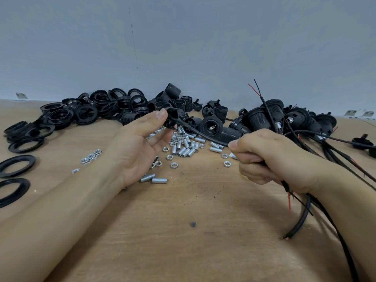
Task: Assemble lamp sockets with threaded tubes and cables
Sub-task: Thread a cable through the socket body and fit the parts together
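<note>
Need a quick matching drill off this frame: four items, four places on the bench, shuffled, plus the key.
Items
1. black rings
2. threaded tubes
3. wired sockets
4. black cable

Places
A. stretched between the left hand and the right hand
B. piled at the far left of the table
C. heaped at the far right
D. scattered in the middle, between the hands

Pairs: 1-B, 2-D, 3-C, 4-A
</note>
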